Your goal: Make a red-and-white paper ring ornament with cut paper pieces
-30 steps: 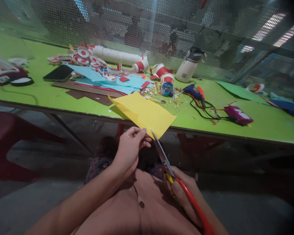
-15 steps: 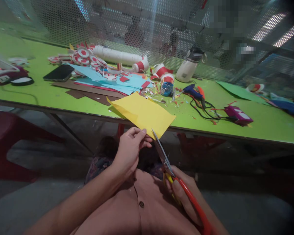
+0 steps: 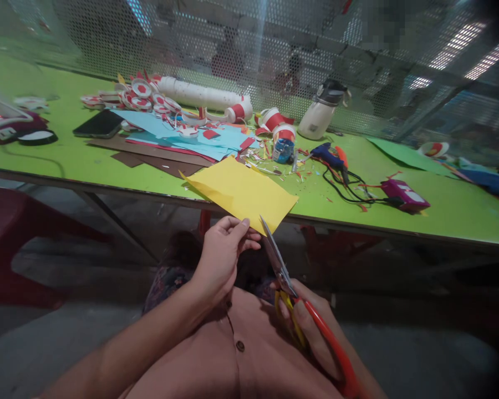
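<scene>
Watching from my end over the head cam: biggest thing is the green bench (image 3: 457, 202), with a white tube (image 3: 203, 95) lying along the back and some blue sheets (image 3: 170, 136) in front of it.

Then the paper (image 3: 251, 191), yellow, lying over the front edge so its near corner overhangs. Long axis runs from far left to near right, and the left corner curls up a bit.

Scissors (image 3: 283, 269) are smaller: tip over the paper close to that near corner, pointing away from the body and a little left, long axis slanting back to the lower right. I can't tell if the second blade is under the paper.

My left hand (image 3: 224, 246) has the near edge pinched between thumb and fingers, just beside the blades, other fingers loosely curled. My right hand (image 3: 314, 335) is wrapped round the handles, partly spread.

What's changed: over the last second the tip crept slightly farther onto the paper and the yellow loop swung wider. I'd read that as the blades spreading around the edge, cut not finished, but I can't make out a slit.

Smallest: scraps (image 3: 300, 176) scattered behind the paper.
</scene>
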A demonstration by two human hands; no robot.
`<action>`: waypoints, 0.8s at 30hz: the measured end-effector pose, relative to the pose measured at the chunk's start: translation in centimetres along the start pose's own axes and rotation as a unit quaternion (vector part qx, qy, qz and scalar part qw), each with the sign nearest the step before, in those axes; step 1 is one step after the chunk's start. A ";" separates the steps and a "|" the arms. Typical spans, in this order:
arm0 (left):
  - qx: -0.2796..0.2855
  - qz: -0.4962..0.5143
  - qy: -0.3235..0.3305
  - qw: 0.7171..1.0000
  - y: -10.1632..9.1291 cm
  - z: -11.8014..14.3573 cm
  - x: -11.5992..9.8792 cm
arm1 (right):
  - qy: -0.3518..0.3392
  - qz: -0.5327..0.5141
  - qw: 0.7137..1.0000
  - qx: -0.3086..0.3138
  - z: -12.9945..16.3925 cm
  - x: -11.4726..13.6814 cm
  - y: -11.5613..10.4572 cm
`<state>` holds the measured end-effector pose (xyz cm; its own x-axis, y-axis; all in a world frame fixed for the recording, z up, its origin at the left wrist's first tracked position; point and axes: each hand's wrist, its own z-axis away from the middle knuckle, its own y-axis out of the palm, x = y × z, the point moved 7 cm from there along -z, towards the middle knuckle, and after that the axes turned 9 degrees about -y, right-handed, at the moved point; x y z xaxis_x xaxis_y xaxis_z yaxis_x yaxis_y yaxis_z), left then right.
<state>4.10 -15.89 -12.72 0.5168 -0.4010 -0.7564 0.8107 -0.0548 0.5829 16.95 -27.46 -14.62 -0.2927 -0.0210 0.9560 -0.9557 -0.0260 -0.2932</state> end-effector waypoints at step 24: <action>-0.009 0.038 -0.014 0.999 0.5 -0.1 0.3 | 0.018 -0.065 0.998 -0.010 0.1 -0.2 0.5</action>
<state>4.65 -15.89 -12.71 0.5689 -0.4284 -0.7020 0.7749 -0.0066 0.6320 16.54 -27.54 -14.98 -0.1671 0.0181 0.9858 -0.9859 -0.0062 -0.1670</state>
